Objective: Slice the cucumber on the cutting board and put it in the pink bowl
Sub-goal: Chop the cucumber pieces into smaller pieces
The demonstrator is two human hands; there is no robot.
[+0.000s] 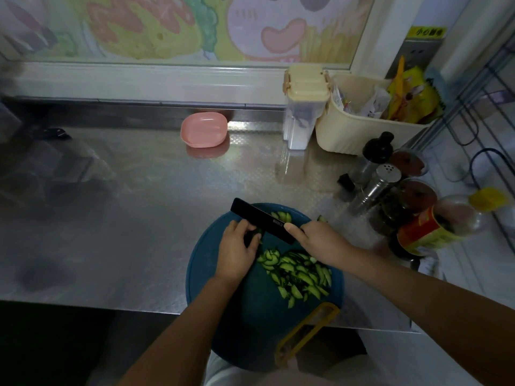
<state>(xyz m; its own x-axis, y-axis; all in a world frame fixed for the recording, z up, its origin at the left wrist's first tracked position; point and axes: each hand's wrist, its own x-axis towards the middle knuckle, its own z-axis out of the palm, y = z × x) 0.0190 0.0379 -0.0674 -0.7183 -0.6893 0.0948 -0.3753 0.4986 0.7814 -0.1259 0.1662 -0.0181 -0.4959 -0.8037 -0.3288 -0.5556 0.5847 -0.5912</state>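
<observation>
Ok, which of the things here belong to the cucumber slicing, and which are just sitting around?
In use: left hand holding the cucumber end; right hand gripping the knife; cucumber slices; blue cutting board; pink bowl, with no slices visible in it.

Lying about: cream basket; seasoning box; metal shaker; red and yellow can; yellow-framed tool on the board's near edge.

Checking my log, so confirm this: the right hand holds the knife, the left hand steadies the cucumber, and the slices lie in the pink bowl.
Wrong on one point: in the head view the bowl holds no slices; they lie on the board. The right hand does hold the knife, and the left hand steadies the cucumber.
</observation>
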